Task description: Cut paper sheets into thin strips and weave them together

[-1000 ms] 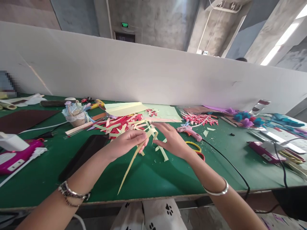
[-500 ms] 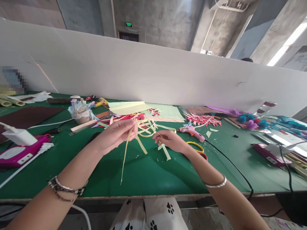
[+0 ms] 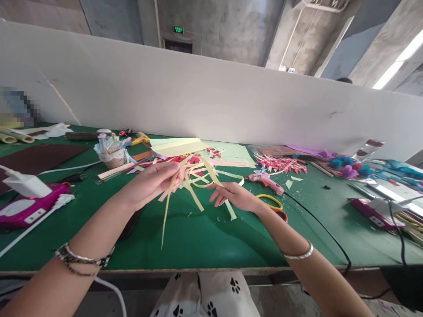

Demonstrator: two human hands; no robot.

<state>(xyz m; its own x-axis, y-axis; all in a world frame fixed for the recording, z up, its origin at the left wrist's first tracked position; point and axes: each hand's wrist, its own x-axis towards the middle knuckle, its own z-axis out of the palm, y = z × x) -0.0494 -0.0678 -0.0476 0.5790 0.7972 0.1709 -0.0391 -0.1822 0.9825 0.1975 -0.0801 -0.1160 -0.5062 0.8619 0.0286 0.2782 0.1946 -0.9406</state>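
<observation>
My left hand (image 3: 158, 182) is closed in a pinch on a narrow pale yellow paper strip (image 3: 166, 211). Its tapered tail hangs below the fingers, and the other end sticks up past them. Across a small gap, my right hand (image 3: 236, 194) has its thumb and fingers on the end of another pale yellow length of strip (image 3: 212, 171), which slants up and left. Whether the two lengths are one piece I cannot tell. Loose looped paper strips (image 3: 198, 180) lie behind and between the hands. A pale green strip (image 3: 230, 210) lies under my right hand.
A pink glue gun (image 3: 266, 182) and yellow-red scissors (image 3: 271, 202) lie right of my right hand. Pale paper sheets (image 3: 231, 154) and red-white woven paper (image 3: 280, 164) are behind. A small decorated pot (image 3: 114, 160) stands left. Magenta power strips (image 3: 36, 209) flank the green table.
My left hand has shifted slightly left with its strip. The yellow length at my right hand now rises in a visible slant, and the right hand's fingers have straightened somewhat.
</observation>
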